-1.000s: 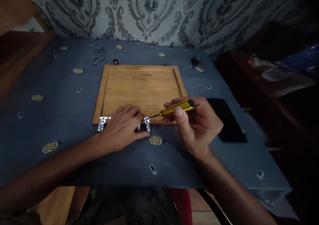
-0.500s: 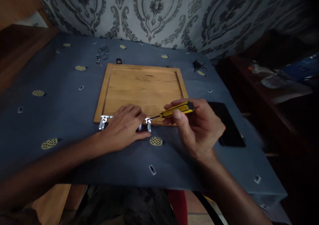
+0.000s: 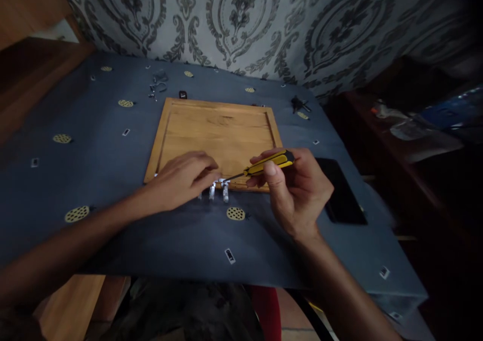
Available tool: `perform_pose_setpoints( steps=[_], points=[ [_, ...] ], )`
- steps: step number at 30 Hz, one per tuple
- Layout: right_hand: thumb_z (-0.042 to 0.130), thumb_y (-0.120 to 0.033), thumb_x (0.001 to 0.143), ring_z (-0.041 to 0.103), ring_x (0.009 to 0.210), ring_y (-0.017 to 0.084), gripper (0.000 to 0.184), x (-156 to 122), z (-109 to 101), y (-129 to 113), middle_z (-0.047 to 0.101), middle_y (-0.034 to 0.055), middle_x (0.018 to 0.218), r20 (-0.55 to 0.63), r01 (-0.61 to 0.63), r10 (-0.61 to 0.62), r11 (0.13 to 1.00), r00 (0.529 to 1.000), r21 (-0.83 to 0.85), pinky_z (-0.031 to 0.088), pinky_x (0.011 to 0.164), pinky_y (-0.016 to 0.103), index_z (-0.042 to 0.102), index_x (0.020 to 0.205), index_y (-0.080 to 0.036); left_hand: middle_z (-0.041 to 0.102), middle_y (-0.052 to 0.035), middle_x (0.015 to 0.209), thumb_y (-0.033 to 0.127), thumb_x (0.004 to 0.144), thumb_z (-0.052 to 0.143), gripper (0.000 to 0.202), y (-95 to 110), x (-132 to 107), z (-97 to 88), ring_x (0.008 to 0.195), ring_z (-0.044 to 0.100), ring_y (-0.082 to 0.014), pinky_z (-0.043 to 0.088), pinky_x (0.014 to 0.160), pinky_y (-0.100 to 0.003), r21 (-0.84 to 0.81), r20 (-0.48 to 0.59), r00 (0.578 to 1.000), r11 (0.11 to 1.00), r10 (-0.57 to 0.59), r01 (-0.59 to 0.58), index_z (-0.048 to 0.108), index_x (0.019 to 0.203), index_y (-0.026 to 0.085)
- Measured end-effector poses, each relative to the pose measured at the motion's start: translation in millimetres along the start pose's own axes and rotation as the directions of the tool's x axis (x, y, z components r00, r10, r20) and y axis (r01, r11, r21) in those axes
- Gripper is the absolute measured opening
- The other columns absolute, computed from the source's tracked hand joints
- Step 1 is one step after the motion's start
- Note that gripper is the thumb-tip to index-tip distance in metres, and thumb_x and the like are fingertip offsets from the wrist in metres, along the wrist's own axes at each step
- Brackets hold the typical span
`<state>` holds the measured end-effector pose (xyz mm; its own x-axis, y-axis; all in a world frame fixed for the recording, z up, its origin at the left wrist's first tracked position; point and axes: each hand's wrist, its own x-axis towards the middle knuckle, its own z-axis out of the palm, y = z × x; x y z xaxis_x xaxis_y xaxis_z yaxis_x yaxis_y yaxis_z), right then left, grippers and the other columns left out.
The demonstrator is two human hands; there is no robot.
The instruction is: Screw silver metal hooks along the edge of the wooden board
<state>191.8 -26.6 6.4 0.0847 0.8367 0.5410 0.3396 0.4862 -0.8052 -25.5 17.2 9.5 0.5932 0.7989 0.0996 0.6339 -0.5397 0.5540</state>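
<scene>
A framed wooden board lies flat on a blue patterned cloth. A shiny metal hook rack sits along the board's near edge. My left hand lies over the rack with fingers curled down on it, hiding most of it. My right hand grips a yellow and black screwdriver, its thin tip pointing left at the rack's right end beside my left fingertips.
Loose metal hardware lies at the cloth's far left, a small dark object at the far right. A black phone rests right of my right hand. Patterned wall behind; dark shelf with clutter on the right.
My left hand has slid up and right over the rack, covering its left end. The screwdriver has stayed at the rack's right end. The camera has shifted slightly.
</scene>
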Motion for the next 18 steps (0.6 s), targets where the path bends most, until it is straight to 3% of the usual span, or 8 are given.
perform_pose_setpoints(
  steps=[3,9,13,18],
  points=[
    [0.068,-0.039,0.098,0.072,0.058,0.011,0.017,-0.1,-0.2,-0.4,0.074,0.0001,0.09,-0.009,0.0,0.0,1.0,1.0,0.014,0.056,0.051,0.024,0.065,0.099,-0.022,0.074,-0.0066,0.1,0.026,0.101,0.047,0.028,-10.7,5.6,-9.3,0.093,0.068,-0.0212,0.05,0.087,-0.034,-0.043,-0.047,0.998,0.999,-0.036,0.034,0.072,0.108,0.016],
    [0.07,-0.036,0.096,0.074,0.058,0.011,0.016,-2.4,-1.1,0.0,0.075,0.0005,0.092,-0.032,-0.016,0.018,0.998,0.999,0.06,0.057,0.052,0.024,0.066,0.1,-0.022,0.076,-0.0082,0.108,0.023,0.098,0.049,0.029,-20.5,10.5,-11.6,0.099,0.07,-0.0228,0.051,0.09,-0.036,-0.064,-0.014,0.995,0.994,-0.094,0.093,0.073,0.111,0.015],
    [0.069,-0.037,0.097,0.074,0.059,0.012,0.016,-3.1,-1.5,0.2,0.077,0.0008,0.093,-0.03,-0.013,0.014,0.999,0.999,0.051,0.058,0.052,0.024,0.066,0.102,-0.022,0.073,-0.0066,0.102,0.037,0.094,0.066,0.028,-11.9,7.1,-6.7,0.093,0.068,-0.0221,0.05,0.083,-0.034,-0.047,0.023,0.999,0.998,-0.033,0.034,0.073,0.111,0.016],
    [0.069,-0.039,0.097,0.073,0.058,0.011,0.018,-3.0,-2.9,1.1,0.077,0.0008,0.093,-0.029,-0.024,0.025,0.999,0.999,0.044,0.058,0.053,0.025,0.065,0.102,-0.022,0.068,-0.0066,0.104,0.052,0.084,0.08,0.043,4.4,0.6,6.5,0.105,0.061,-0.0278,0.046,0.091,-0.04,0.148,0.069,0.994,0.985,0.085,-0.094,0.072,0.11,0.019]
  ],
)
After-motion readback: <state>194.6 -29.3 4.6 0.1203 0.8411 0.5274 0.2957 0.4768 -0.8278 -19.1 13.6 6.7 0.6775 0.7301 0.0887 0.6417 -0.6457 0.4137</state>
